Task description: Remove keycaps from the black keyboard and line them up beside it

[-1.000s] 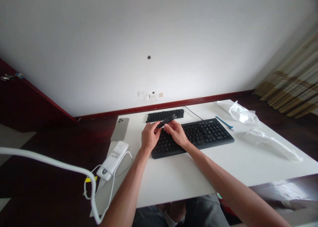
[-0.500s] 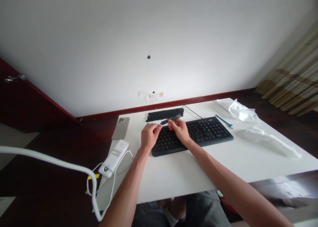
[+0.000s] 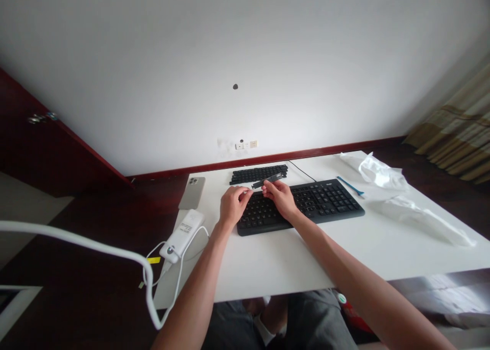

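Head view: left hand (image 3: 232,206) over the left half of a black keyboard (image 3: 325,202), fingers curled and reaching toward the left end of a black strip (image 3: 267,181), with contact too small to tell. Right hand (image 3: 280,198) just beside it, fingers closed on the strip's middle. Strip held slightly tilted in the air, above the keyboard's top edge, its right end pointing up toward a loose row of black keys (image 3: 257,174).

Both keyboard and key row lying on a white table (image 3: 291,260), the row just behind the keyboard. Thin black cable (image 3: 302,172) running from the keyboard's far edge toward the back of the table. To the left, a grey phone (image 3: 192,193), face down, and nearer the table's edge, a white power bank (image 3: 182,236) with a white cable (image 3: 76,240) plugged into its end. To the right, a blue tool (image 3: 350,185) beside crumpled plastic wrap (image 3: 383,172). Beyond the table, a wall socket (image 3: 246,144) above dark red skirting (image 3: 306,153).
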`<state>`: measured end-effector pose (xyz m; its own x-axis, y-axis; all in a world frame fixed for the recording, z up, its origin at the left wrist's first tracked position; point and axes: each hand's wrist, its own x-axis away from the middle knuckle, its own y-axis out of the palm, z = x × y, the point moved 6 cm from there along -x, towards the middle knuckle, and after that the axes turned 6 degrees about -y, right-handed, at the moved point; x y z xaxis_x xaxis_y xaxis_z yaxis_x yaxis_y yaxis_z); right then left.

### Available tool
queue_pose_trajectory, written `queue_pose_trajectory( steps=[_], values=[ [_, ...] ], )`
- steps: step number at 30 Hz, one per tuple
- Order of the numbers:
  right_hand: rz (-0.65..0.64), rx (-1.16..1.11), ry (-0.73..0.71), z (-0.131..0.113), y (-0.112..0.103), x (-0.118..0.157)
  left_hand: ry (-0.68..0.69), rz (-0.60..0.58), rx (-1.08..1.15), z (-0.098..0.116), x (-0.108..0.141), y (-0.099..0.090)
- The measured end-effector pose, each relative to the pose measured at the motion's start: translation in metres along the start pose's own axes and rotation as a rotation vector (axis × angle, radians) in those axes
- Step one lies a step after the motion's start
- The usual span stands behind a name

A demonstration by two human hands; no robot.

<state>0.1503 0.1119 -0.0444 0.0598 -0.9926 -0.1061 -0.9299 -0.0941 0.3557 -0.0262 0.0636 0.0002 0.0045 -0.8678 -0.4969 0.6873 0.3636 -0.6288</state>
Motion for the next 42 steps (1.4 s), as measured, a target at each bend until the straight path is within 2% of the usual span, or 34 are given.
queue_pose_trajectory(
  steps=[8,12,16,27,32,37,39,42],
  values=[
    [-0.037,0.096,-0.036,-0.005,0.002,0.002,0.01,-0.058,-0.031,0.007,0.006,0.012],
    [-0.093,0.198,-0.055,-0.007,0.004,0.002,0.009,-0.025,-0.04,0.009,0.007,0.01],
    [-0.081,0.245,-0.087,-0.008,0.003,0.002,0.016,-0.03,-0.03,0.01,0.007,0.009],
    [-0.006,0.021,-0.001,-0.002,0.009,0.008,0.017,-0.005,-0.066,0.011,0.009,0.012],
    [0.026,-0.053,0.019,-0.001,0.012,0.011,-0.048,-0.022,-0.106,0.008,0.01,0.015],
    [0.003,-0.01,-0.005,-0.007,0.013,0.012,-0.121,-0.018,-0.055,0.0,0.007,0.014],
    [-0.022,0.037,-0.031,-0.01,0.013,0.012,-0.105,0.004,-0.025,-0.001,0.006,0.012],
    [-0.055,0.089,-0.062,-0.013,0.012,0.011,-0.001,0.007,-0.004,0.005,0.006,0.01]
  ],
)
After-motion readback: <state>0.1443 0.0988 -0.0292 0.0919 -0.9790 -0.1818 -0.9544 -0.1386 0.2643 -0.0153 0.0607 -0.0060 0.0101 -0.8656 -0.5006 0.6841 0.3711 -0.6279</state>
